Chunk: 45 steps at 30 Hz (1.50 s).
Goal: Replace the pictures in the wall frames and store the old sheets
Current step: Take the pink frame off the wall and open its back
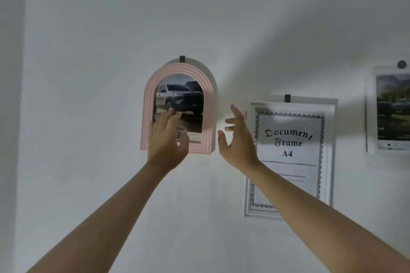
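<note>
White wall (88, 29) hanging pink arched plastic frame (148, 104), white rectangular frame (250, 210) reading "Document Frame A4"; both hands, left (165, 139) and right (238, 139), reaching open-fingered, gripping nothing.

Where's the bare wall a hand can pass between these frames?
Free: the strip between the pink arched frame and the white document frame, though the right hand sits in it now; wide bare wall left of and above the pink frame. Crowded: the narrow gap between the document frame and the frame at the right edge. The left hand overlaps the pink frame.
</note>
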Available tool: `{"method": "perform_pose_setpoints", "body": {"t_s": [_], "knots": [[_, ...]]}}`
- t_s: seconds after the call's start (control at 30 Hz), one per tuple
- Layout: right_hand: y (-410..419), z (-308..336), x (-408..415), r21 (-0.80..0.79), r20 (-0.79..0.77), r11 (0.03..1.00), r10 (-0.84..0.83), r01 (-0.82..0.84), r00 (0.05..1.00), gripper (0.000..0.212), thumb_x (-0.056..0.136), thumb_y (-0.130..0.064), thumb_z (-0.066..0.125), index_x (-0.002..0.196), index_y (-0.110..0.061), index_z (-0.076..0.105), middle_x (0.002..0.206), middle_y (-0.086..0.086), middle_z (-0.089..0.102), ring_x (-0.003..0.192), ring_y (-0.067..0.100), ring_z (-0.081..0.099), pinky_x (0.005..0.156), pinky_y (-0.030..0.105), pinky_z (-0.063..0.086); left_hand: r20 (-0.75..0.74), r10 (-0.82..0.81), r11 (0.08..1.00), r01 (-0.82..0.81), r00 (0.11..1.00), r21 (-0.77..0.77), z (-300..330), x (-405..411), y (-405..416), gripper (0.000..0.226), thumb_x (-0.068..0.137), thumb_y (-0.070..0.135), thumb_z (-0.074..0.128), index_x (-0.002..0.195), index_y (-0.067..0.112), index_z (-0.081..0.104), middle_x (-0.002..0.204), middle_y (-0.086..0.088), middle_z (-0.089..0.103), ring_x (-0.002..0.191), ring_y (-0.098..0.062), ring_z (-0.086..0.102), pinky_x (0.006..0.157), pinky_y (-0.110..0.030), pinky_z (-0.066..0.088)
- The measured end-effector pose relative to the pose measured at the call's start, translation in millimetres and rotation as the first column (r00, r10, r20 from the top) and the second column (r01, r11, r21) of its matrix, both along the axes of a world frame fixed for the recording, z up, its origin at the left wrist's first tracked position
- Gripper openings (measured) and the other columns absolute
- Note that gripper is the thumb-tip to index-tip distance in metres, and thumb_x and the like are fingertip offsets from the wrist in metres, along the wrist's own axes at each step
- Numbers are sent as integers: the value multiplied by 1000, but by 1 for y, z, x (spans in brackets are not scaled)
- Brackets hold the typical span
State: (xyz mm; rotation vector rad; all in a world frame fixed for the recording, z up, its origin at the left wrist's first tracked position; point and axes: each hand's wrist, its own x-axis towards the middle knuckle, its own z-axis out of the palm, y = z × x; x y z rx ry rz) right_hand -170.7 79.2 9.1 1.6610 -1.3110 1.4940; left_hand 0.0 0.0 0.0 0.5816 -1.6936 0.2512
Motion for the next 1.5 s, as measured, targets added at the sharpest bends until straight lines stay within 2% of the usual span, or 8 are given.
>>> {"method": "perform_pose_setpoints", "body": {"t_s": [0.27, 0.4, 0.6, 0.87, 0.97, 1.13, 1.23, 1.5], "knots": [[-26, -7, 7, 38, 54, 999, 1, -3, 999, 65, 85, -18, 61, 142, -23, 31, 118, 6, 51, 87, 10, 56, 68, 25, 50, -216, 35, 959, 28, 976, 281, -5, 34, -26, 48, 86, 21, 59, 131, 18, 44, 140, -12, 41, 129, -30, 38, 106, -47, 38], [-37, -11, 5, 21, -4, 999, -27, 27, 1000, 61, 83, -17, 61, 139, -23, 38, 111, 4, 53, 78, 15, 61, 61, 30, 56, -290, -98, 882, 218, 952, 417, -7, 46, -39, 46, 88, 16, 58, 132, 15, 44, 133, -5, 50, 119, -18, 48, 99, -33, 42], [-51, -12, 6, 35, -38, 999, -22, 24, 999, 51, 83, -10, 59, 132, -17, 47, 105, 6, 45, 62, 15, 60, 59, 38, 57, -286, -168, 874, 277, 943, 398, -12, 53, -53, 38, 87, 13, 59, 125, 17, 52, 124, -3, 56, 110, -23, 57, 94, -44, 51], [-54, -12, 10, -20, 76, 1000, 9, -8, 997, 55, 81, -4, 61, 131, -21, 47, 102, -1, 40, 66, 5, 53, 61, 10, 46, -354, -239, 835, 378, 904, 401, -6, 60, -60, 38, 85, 4, 61, 118, 21, 55, 124, 0, 54, 98, -21, 60, 60, -10, 48], [-50, -10, 11, -45, 83, 999, 34, -30, 996, 54, 80, -1, 61, 130, -18, 49, 103, 0, 41, 67, 3, 54, 67, 17, 49, -351, -255, 841, 386, 901, 379, 0, 64, -55, 41, 83, 0, 63, 117, 21, 57, 123, 1, 54, 99, -21, 60, 64, -9, 47], [-36, -9, 9, -58, 98, 993, 112, -106, 989, 55, 79, 4, 61, 130, -16, 50, 103, 3, 41, 73, 6, 54, 70, 6, 45, -310, -291, 860, 389, 905, 329, 4, 71, -39, 43, 80, -1, 65, 117, 21, 59, 118, 2, 55, 98, -16, 59, 71, -5, 46], [-24, -19, 8, -25, 88, 987, 162, -160, 983, 57, 80, 3, 60, 131, -19, 47, 111, 2, 41, 78, 10, 56, 75, 18, 52, -273, -300, 862, 382, 914, 334, -4, 78, -26, 44, 80, -1, 66, 115, 24, 59, 115, 3, 56, 98, -14, 58, 73, -6, 46], [36, -87, 4, 113, 172, 966, 210, -231, 962, 52, 85, -13, 58, 134, -17, 42, 132, -5, 50, 97, 1, 52, 77, 15, 47, -190, -335, 794, 385, 923, 470, -60, 93, 30, 44, 77, 3, 71, 109, 29, 57, 114, 6, 57, 92, -14, 61, 70, -18, 51]]}}
